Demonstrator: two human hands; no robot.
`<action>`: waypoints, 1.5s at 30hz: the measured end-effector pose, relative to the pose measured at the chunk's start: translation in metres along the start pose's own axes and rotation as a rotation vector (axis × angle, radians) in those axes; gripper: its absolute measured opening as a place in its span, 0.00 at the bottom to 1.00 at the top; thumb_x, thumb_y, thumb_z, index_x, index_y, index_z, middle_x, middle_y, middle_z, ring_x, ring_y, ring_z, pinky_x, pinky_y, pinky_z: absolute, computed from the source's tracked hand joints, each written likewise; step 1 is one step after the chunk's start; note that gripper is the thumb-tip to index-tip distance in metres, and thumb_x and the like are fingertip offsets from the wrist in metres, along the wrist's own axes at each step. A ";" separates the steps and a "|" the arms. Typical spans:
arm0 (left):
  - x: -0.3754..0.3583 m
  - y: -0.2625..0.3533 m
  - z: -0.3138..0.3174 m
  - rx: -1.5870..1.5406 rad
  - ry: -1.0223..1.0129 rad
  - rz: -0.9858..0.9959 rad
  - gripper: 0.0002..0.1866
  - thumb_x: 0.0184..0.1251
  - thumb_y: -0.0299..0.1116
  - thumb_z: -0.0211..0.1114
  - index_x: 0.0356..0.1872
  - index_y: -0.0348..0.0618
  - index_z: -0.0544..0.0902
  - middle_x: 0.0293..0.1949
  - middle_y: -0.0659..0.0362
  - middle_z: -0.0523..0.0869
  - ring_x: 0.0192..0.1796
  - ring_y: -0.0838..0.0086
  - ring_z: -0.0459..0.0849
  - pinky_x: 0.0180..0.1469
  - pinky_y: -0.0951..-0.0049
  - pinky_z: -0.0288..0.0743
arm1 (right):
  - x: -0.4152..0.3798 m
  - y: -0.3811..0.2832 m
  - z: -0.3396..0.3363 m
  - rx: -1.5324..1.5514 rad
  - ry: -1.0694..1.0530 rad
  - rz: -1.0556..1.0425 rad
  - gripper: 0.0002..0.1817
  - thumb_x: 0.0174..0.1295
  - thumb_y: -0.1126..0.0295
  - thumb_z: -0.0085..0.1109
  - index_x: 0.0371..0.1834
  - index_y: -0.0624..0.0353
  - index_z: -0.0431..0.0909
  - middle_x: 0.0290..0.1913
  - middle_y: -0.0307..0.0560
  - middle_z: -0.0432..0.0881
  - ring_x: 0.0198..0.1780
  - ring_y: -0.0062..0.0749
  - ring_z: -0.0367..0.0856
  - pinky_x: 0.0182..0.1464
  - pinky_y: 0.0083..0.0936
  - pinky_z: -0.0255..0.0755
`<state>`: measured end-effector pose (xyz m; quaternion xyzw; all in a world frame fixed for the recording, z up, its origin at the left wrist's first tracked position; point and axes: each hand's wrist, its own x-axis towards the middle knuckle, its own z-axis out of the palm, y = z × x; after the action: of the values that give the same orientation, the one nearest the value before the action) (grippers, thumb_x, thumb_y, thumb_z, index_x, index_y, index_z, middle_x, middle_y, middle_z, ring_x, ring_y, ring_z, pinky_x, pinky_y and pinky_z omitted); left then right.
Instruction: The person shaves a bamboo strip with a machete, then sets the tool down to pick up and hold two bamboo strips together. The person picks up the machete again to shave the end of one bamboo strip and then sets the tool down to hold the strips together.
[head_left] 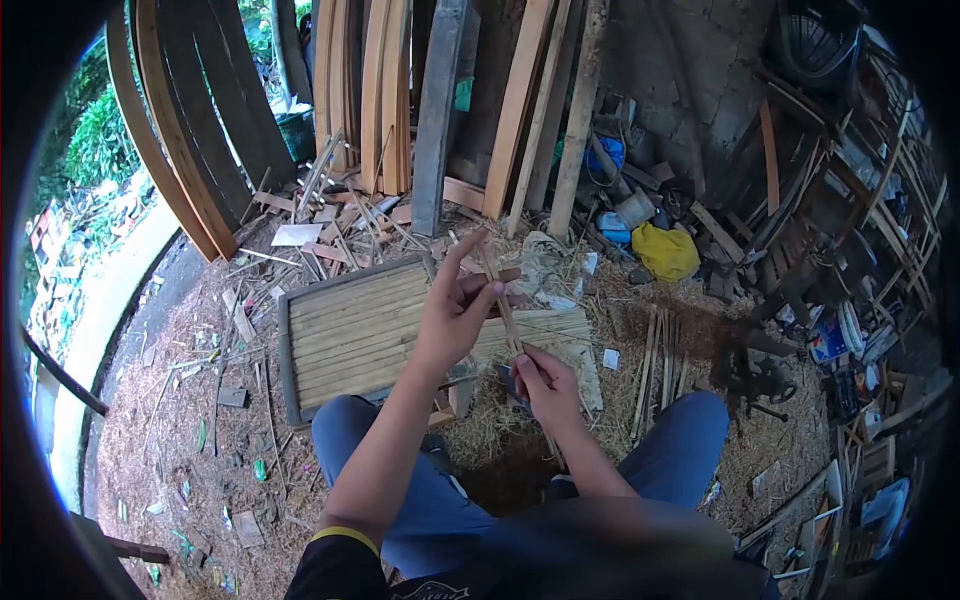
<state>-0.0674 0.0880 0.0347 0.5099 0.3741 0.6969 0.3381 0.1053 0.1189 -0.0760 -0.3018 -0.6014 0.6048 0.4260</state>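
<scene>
Left hand (455, 310) raised, index finger sticking up, other fingers (487, 297) curled, pinching the upper part of a thin bamboo strip (503, 305). Woven bamboo panel (345, 335) lies on the ground just behind and left of those fingers. Strip runs down to the right hand (548, 385), fingers closed round its lower end plus a dark blade (507, 382), partly hidden. Yellow bag (665, 252) well apart, far right.

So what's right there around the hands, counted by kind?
Hands: 2, the left hand and the right hand
Thin bamboo strip held between them: 1
Framed bamboo slat panel on the ground: 1
Yellow bag: 1
Total: 5
</scene>
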 end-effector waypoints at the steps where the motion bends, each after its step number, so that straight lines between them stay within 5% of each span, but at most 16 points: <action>1: 0.000 0.000 0.002 -0.017 0.019 -0.014 0.34 0.77 0.17 0.55 0.78 0.49 0.55 0.53 0.42 0.88 0.51 0.65 0.90 0.54 0.66 0.84 | 0.000 -0.001 0.000 0.005 -0.007 0.019 0.15 0.75 0.70 0.59 0.60 0.64 0.83 0.28 0.34 0.81 0.25 0.13 0.73 0.28 0.16 0.68; 9: 0.000 -0.003 0.001 -0.047 0.051 -0.069 0.27 0.79 0.17 0.54 0.73 0.45 0.58 0.51 0.40 0.88 0.52 0.63 0.90 0.55 0.64 0.86 | -0.001 -0.006 -0.001 0.018 -0.044 0.058 0.16 0.77 0.69 0.57 0.62 0.62 0.81 0.30 0.34 0.82 0.25 0.13 0.73 0.28 0.15 0.68; 25: -0.004 -0.002 -0.002 -0.059 0.134 -0.083 0.29 0.78 0.19 0.56 0.76 0.47 0.61 0.46 0.47 0.90 0.49 0.64 0.91 0.52 0.64 0.87 | 0.001 -0.011 0.001 0.035 -0.064 0.076 0.15 0.78 0.68 0.55 0.61 0.64 0.80 0.32 0.37 0.82 0.25 0.14 0.74 0.27 0.16 0.67; 34: -0.006 -0.003 -0.005 -0.070 0.179 -0.033 0.32 0.77 0.21 0.59 0.77 0.50 0.61 0.44 0.52 0.90 0.46 0.64 0.92 0.48 0.63 0.88 | 0.004 -0.028 0.000 -0.171 -0.114 0.018 0.18 0.77 0.68 0.56 0.64 0.66 0.78 0.40 0.37 0.85 0.42 0.16 0.79 0.45 0.16 0.73; 37: -0.003 -0.003 -0.013 -0.053 0.249 -0.002 0.31 0.77 0.22 0.60 0.77 0.50 0.61 0.44 0.52 0.90 0.46 0.65 0.91 0.50 0.62 0.89 | 0.012 -0.026 -0.006 -0.235 -0.053 -0.157 0.21 0.75 0.62 0.60 0.66 0.59 0.78 0.46 0.44 0.86 0.47 0.23 0.82 0.49 0.24 0.76; 45: 0.003 0.007 -0.061 -0.139 0.453 0.190 0.31 0.77 0.25 0.61 0.76 0.50 0.61 0.47 0.48 0.90 0.47 0.62 0.92 0.51 0.60 0.89 | 0.040 -0.056 -0.077 -0.480 -0.102 -0.099 0.20 0.77 0.64 0.56 0.69 0.56 0.76 0.54 0.42 0.85 0.55 0.24 0.80 0.61 0.25 0.72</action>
<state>-0.1276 0.0767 0.0299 0.3492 0.3421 0.8460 0.2128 0.1637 0.1853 -0.0220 -0.3337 -0.7625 0.4376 0.3403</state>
